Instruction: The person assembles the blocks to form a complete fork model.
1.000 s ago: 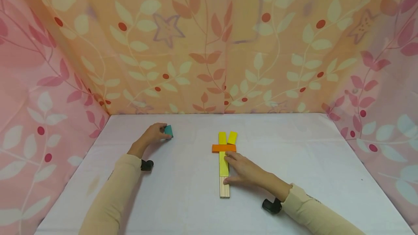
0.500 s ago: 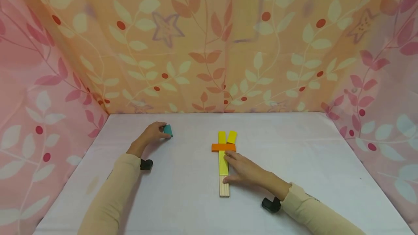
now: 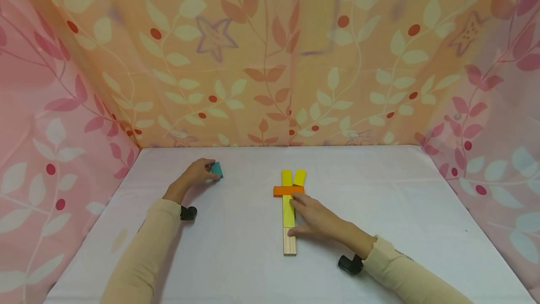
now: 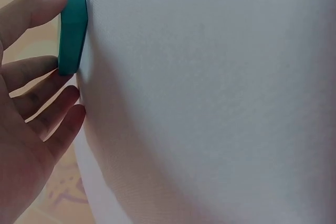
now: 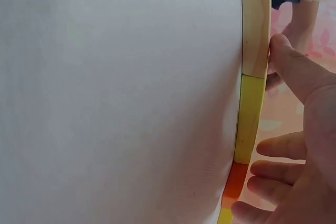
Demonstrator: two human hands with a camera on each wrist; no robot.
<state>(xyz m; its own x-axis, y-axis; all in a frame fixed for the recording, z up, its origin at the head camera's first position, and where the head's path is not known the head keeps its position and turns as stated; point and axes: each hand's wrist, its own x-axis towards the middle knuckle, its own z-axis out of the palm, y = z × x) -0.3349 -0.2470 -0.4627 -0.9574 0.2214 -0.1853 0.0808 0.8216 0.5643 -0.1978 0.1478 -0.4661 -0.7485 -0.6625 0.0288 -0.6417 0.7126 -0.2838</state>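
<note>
Far left on the table, my left hand [image 3: 197, 172] pinches a teal block [image 3: 217, 170] between thumb and fingers. In the left wrist view the thumb is on one end of the teal block [image 4: 72, 32] and the index fingertip at the other. My right hand [image 3: 318, 218] lies over the right side of a row of blocks, fingers extended and spread. Its thumb is at a plain wooden block [image 3: 290, 246], and its fingertips are near a pale yellow block [image 3: 288, 212] and an orange block [image 3: 281, 191]. The right wrist view shows the thumb at the wooden block [image 5: 254, 30].
Beyond the crosswise orange block lie a yellow block [image 3: 287, 177] and a slanted yellow block [image 3: 300, 177]. A white cloth [image 3: 236, 247] covers the table. Floral curtains [image 3: 261, 60] enclose the back and sides. Black wrist cameras [image 3: 350, 264] hang under the sleeves.
</note>
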